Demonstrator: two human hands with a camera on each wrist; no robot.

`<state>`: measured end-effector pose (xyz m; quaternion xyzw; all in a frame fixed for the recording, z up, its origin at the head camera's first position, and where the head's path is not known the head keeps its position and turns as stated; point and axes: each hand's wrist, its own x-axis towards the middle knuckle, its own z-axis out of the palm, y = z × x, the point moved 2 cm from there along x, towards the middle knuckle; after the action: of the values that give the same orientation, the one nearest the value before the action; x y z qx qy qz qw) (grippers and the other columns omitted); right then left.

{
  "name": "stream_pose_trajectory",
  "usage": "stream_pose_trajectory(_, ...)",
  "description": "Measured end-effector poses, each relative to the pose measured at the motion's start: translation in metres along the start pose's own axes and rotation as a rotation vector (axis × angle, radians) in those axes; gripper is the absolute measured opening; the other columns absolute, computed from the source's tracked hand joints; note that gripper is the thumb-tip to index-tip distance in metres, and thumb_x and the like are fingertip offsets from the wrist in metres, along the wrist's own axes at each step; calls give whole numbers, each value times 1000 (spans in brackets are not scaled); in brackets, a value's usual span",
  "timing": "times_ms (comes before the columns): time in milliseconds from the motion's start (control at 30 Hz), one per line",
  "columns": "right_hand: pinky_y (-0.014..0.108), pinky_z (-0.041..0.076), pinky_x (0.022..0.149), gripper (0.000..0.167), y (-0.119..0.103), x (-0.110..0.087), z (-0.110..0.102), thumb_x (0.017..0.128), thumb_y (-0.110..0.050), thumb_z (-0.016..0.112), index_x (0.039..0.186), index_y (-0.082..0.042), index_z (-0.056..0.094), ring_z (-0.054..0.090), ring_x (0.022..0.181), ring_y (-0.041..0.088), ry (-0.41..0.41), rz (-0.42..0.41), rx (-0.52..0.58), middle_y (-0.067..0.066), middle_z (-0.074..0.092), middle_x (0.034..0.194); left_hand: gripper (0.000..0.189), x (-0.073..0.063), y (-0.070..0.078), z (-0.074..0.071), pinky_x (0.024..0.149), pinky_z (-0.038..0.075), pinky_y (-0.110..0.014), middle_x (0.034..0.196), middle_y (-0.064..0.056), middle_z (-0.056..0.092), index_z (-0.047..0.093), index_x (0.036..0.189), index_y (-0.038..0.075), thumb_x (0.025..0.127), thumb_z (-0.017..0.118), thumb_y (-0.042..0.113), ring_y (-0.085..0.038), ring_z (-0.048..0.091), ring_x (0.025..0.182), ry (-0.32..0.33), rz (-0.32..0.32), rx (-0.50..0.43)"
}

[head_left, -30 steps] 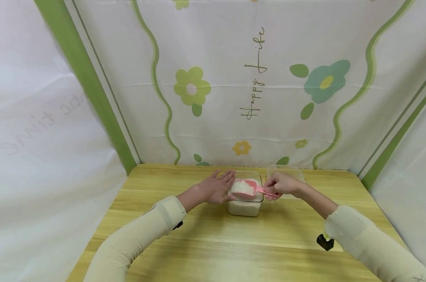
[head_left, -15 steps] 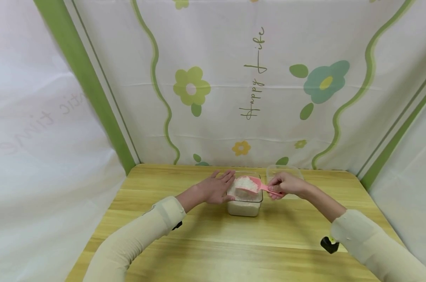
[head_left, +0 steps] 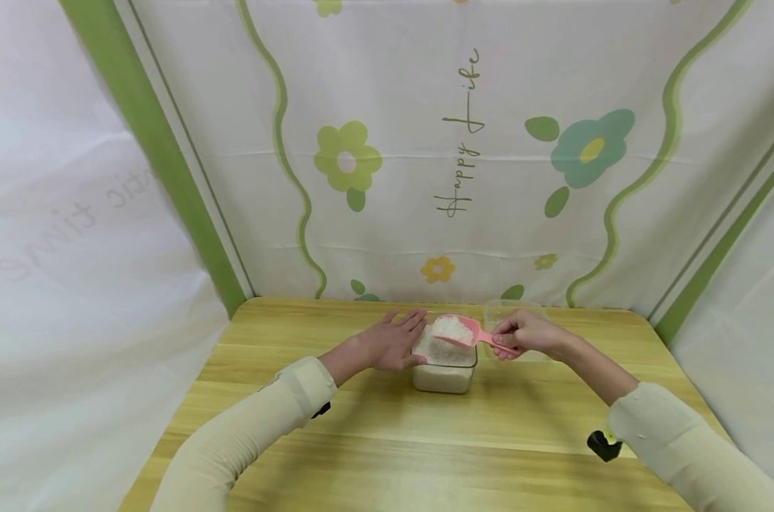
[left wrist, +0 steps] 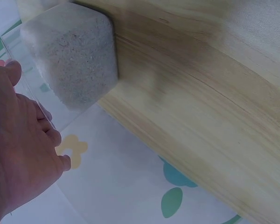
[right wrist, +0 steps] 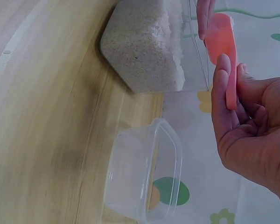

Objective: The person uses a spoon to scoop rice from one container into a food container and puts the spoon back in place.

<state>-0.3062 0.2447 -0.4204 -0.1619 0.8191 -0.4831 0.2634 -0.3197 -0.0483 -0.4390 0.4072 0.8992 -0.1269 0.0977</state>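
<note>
In the head view a clear rectangular container (head_left: 443,381) partly filled with white rice (right wrist: 140,51) stands on the table. My left hand (head_left: 390,345) rests on its left rim, fingers fairly straight; the left wrist view shows the fingertips at the edge (left wrist: 37,100). My right hand (head_left: 524,334) pinches the handle of a pink scoop (head_left: 474,328) between thumb and fingers. Heaped with rice, the scoop hangs over the container's opening, slightly raised toward the handle's far end. In the right wrist view the scoop (right wrist: 219,37) appears edge-on near the left fingers.
A clear plastic tub (right wrist: 130,168) without a lid stands just right of the rice container, partly behind my right hand in the head view. The wooden table (head_left: 425,455) ends at the back against a white printed cloth (head_left: 393,213).
The right hand has lifted the pink scoop, with rice in it, up from the rice and slightly to the right. My left hand stays on the container's rim.
</note>
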Motion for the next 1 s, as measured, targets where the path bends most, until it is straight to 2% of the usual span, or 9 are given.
stream_pose_trajectory(167, 27, 61, 69, 23, -1, -5, -4, 101, -3, 54, 108, 14, 69, 72, 72, 13, 13, 6, 5, 20, 73, 87, 82, 0, 0, -1, 126, 13, -50, 170, -6, -3, 8, 162, 9, 103, 21, 64, -21, 3, 157, 3, 1, -1)
stream_pose_trajectory(667, 24, 60, 67, 24, 6, -22, -14, 102, -4, 52, 102, 12, 69, 69, 70, 9, -21, -31, 45, 6, 73, 81, 81, 0, 0, 1, 126, 16, -50, 170, -7, -1, 6, 162, 9, 103, 21, 63, -21, 3, 157, 1, -1, 15)
stream_pose_trajectory(1000, 27, 60, 73, 28, 17, -37, -26, 103, -5, 50, 115, 17, 63, 71, 79, 13, 8, 14, 81, 5, 73, 87, 80, -3, 2, 1, 125, 17, -50, 170, -9, 1, 7, 162, 8, 104, 23, 61, -23, 5, 157, 22, 12, 0)
